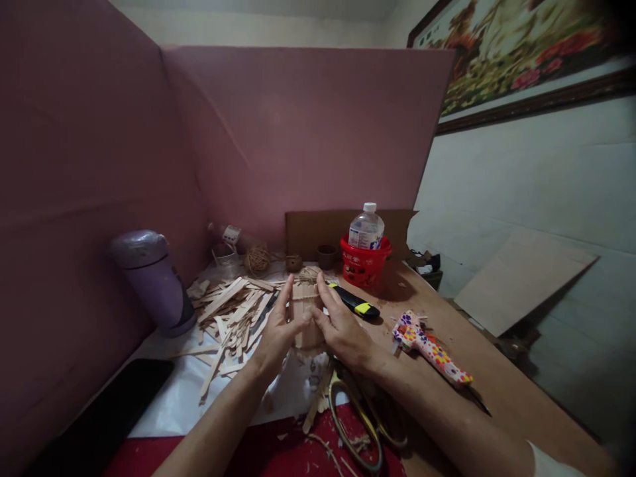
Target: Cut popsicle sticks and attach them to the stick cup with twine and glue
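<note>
Here: two hands [279,331] [344,332] holding one wooden cylinder [304,302]; one bottle [366,230].

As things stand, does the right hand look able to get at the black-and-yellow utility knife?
Probably yes: the utility knife lies just beyond the right hand, largely uncovered. That hand is on the wooden-stick cylinder, though, so it would likely have to let go first.

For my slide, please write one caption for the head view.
Left hand and right hand hold a wooden piece near loose sticks and scissors.
</note>
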